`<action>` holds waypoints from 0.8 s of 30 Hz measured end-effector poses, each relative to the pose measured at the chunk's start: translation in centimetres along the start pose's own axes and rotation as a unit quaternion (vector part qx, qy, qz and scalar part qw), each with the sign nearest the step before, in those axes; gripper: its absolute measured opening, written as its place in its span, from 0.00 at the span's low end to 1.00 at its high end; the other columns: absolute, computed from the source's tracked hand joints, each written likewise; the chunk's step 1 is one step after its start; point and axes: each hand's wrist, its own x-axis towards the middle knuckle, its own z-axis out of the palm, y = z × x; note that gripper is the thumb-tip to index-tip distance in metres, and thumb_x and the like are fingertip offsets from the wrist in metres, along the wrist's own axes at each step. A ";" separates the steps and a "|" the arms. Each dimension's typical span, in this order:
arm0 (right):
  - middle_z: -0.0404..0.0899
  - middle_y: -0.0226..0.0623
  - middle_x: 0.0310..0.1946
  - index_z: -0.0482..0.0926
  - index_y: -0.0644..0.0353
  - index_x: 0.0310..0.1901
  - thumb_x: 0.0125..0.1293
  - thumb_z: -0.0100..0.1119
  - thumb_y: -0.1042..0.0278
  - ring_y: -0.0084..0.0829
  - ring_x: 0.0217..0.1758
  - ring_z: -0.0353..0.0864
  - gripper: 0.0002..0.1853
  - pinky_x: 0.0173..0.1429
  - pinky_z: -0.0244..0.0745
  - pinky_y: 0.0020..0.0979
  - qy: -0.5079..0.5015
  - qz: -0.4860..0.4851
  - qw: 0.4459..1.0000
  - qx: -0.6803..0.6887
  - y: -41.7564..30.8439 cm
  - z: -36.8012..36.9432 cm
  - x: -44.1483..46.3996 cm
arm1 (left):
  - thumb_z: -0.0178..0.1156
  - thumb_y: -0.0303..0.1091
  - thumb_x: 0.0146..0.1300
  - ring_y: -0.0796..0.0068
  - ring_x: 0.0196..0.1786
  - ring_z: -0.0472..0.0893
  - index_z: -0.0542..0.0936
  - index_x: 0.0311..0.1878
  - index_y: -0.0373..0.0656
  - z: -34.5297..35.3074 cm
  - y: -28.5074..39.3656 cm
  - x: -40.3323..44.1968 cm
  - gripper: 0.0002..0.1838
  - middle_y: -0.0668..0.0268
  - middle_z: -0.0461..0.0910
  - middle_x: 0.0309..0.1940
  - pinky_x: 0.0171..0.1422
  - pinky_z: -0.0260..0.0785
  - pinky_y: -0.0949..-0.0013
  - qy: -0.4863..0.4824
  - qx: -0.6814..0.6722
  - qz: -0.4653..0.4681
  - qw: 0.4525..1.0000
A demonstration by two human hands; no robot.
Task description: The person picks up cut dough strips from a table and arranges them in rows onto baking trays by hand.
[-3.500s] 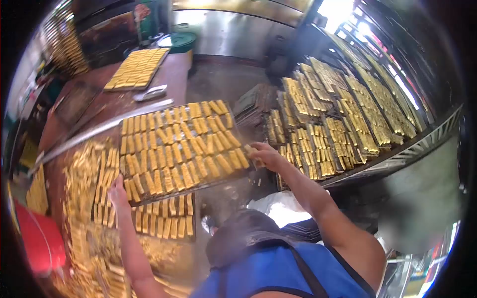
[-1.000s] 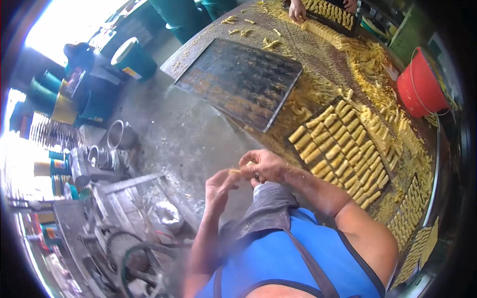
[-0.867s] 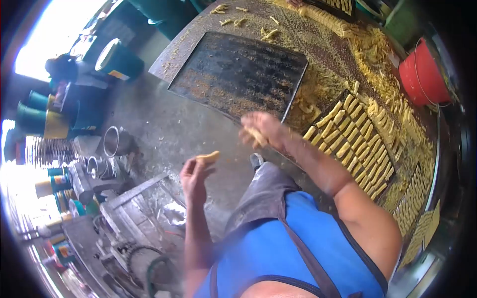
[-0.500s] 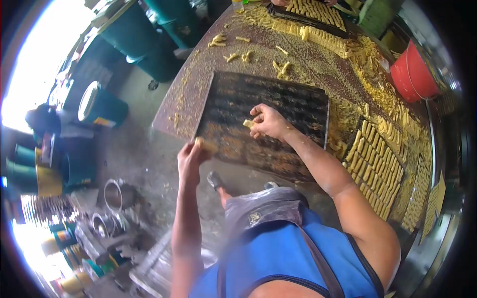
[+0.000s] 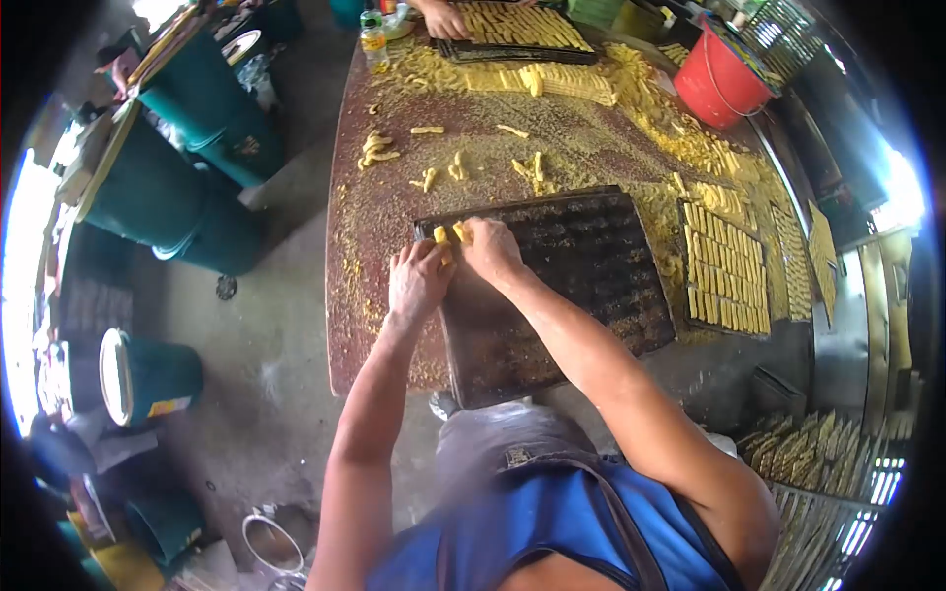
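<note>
A dark, stained baking tray (image 5: 572, 295) lies at the near edge of the table, and both hands are at its far left corner. My left hand (image 5: 419, 276) is closed round a pale yellow dough stick (image 5: 440, 234), whose end shows past the fingertips. Beside it, my right hand (image 5: 490, 251) pinches another dough stick (image 5: 460, 232) just above the tray. Most of each stick is hidden by the fingers, and I cannot tell whether they touch the tray.
A tray of dough sticks in rows (image 5: 724, 271) stands right. Loose dough pieces (image 5: 376, 150) and crumbs lie on the brown table (image 5: 384, 217). Across it, another person's hand (image 5: 445, 20) is at a filled tray (image 5: 522, 25). A red bucket (image 5: 719, 79) stands far right.
Both hands have moved together to the tray's far left corner, each still with a dough stick. The view has shifted, and the tray appears turned and nearer the table's near edge.
</note>
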 end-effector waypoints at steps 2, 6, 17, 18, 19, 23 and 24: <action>0.85 0.50 0.40 0.82 0.61 0.43 0.57 0.64 0.69 0.51 0.46 0.85 0.12 0.51 0.81 0.46 0.046 0.002 0.999 0.029 0.2 0.9 1.2 | 0.70 0.39 0.57 0.58 0.54 0.79 0.84 0.51 0.48 0.0 -0.5 1.0 0.18 0.64 0.81 0.49 0.60 0.67 0.55 -0.036 -0.004 -0.040 0.999; 0.86 0.50 0.37 0.84 0.61 0.43 0.58 0.65 0.63 0.48 0.43 0.86 0.14 0.50 0.81 0.43 -0.016 -0.003 0.999 0.049 -0.8 -1.7 2.0 | 0.70 0.39 0.57 0.55 0.50 0.80 0.83 0.48 0.49 0.0 -1.2 1.4 0.16 0.60 0.81 0.44 0.54 0.72 0.54 0.002 -0.054 -0.022 0.998; 0.85 0.40 0.46 0.82 0.59 0.54 0.65 0.67 0.63 0.23 0.25 0.82 0.17 0.30 0.80 0.26 0.252 0.309 0.910 0.118 32.0 -29.3 -11.1 | 0.58 0.44 0.73 0.82 0.38 0.80 0.74 0.67 0.38 3.1 0.2 -9.8 0.25 0.64 0.84 0.42 0.37 0.73 0.76 0.031 -0.311 -0.359 0.879; 0.86 0.39 0.41 0.83 0.59 0.53 0.63 0.68 0.63 0.25 0.28 0.83 0.18 0.30 0.80 0.30 0.272 0.332 0.891 0.145 36.6 -32.2 -11.4 | 0.57 0.43 0.74 0.78 0.42 0.80 0.73 0.68 0.38 4.0 0.4 -10.0 0.26 0.63 0.83 0.45 0.44 0.73 0.74 0.059 -0.378 -0.397 0.834; 0.86 0.39 0.38 0.83 0.59 0.53 0.63 0.68 0.62 0.26 0.30 0.83 0.18 0.31 0.80 0.30 0.266 0.363 0.875 0.177 41.8 -35.0 -11.3 | 0.57 0.42 0.74 0.73 0.48 0.78 0.73 0.67 0.34 3.8 1.4 -9.3 0.26 0.60 0.81 0.52 0.52 0.71 0.71 0.055 -0.326 -0.397 0.856; 0.83 0.37 0.32 0.84 0.60 0.46 0.59 0.69 0.60 0.30 0.31 0.81 0.16 0.32 0.77 0.33 0.291 0.402 0.853 0.160 57.9 -44.3 -7.9 | 0.56 0.45 0.75 0.65 0.57 0.75 0.73 0.67 0.32 3.5 1.8 -8.6 0.27 0.56 0.78 0.59 0.64 0.67 0.66 0.074 -0.259 -0.437 0.858; 0.86 0.42 0.33 0.86 0.61 0.43 0.60 0.68 0.59 0.34 0.33 0.83 0.15 0.37 0.79 0.35 0.271 0.425 0.855 0.124 63.1 -45.5 -6.7 | 0.55 0.46 0.75 0.65 0.58 0.75 0.73 0.67 0.33 3.5 1.7 -9.0 0.28 0.56 0.77 0.60 0.65 0.66 0.65 0.071 -0.254 -0.440 0.858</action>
